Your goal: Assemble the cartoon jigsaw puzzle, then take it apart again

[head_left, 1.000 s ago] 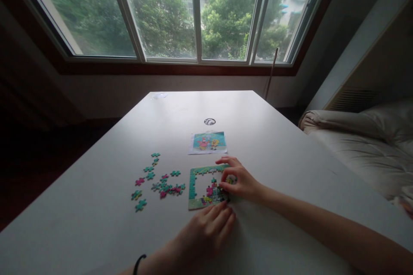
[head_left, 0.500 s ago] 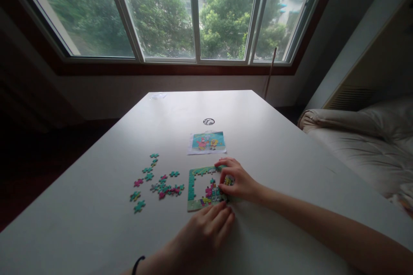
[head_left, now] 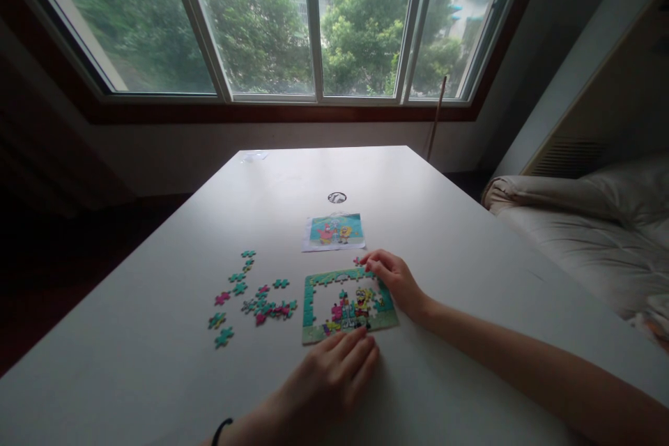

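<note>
Head view: pink piece (head_left: 357, 261) beyond board (head_left: 309, 313), just left of nearer right hand (head_left: 401, 284); I cannot tell if pinched. Left hand (head_left: 339, 371), fingers loosely extended, at board's near edge.

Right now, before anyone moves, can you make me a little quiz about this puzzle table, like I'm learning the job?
1. True or false: the heap of loose pieces lies to the right of the puzzle board.
2. Where is the picture sheet?
A) on the puzzle board
B) past the board's far edge
C) under the loose pieces
3. Which is nearer the small pink piece beyond the board: the left grip or the right grip?

Key: 1. False, it lies to the left. 2. B. 3. The right grip.
</note>
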`<state>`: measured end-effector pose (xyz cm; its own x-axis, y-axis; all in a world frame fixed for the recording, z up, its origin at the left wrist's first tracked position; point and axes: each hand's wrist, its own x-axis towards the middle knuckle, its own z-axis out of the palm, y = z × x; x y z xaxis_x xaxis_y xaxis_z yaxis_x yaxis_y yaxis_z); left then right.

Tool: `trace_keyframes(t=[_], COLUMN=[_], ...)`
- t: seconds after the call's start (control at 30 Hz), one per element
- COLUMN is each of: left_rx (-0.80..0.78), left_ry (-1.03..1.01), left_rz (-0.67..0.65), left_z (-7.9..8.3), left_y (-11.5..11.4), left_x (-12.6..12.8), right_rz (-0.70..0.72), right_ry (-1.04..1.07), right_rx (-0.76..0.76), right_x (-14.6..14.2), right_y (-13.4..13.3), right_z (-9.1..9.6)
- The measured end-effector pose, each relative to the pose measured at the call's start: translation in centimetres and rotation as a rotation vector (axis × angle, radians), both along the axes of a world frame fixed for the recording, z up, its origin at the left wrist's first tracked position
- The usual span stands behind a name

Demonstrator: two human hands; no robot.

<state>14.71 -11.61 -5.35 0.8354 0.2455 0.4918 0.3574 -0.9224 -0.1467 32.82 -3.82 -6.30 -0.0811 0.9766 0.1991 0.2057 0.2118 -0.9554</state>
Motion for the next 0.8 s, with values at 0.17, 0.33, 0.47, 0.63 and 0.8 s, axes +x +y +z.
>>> trace_keyframes(t=[0.17,0.33,0.47,0.63,0.8], left_rx=[0.008,-0.04,-0.082,-0.102,-0.126], left_ry=[0.008,-0.016,-0.01,-0.012,-0.007], left_rz=[0.029,0.158,0.213,0.21,0.213], left_z=[-0.35,-0.43,-0.45,-0.65,-0.5], left_y=[0.15,0.23,0.25,0.33,0.32], left_x=[-0.04,0.12,0.16,0.09,0.17], right_rz=[-0.003,-0.004,-0.002,-0.017,0.032], right_ry=[-0.047,-0.077,-0.083,-0.118,-0.23], right_rx=[0.007,0.025,0.032,0.047,0.133], right_x=[0.04,0.13,0.13,0.15,-0.08], right_y=[0.14,0.28,0.26,0.27,-0.3], right_z=[-0.37,-0.72,-0.75,-0.84,-0.02])
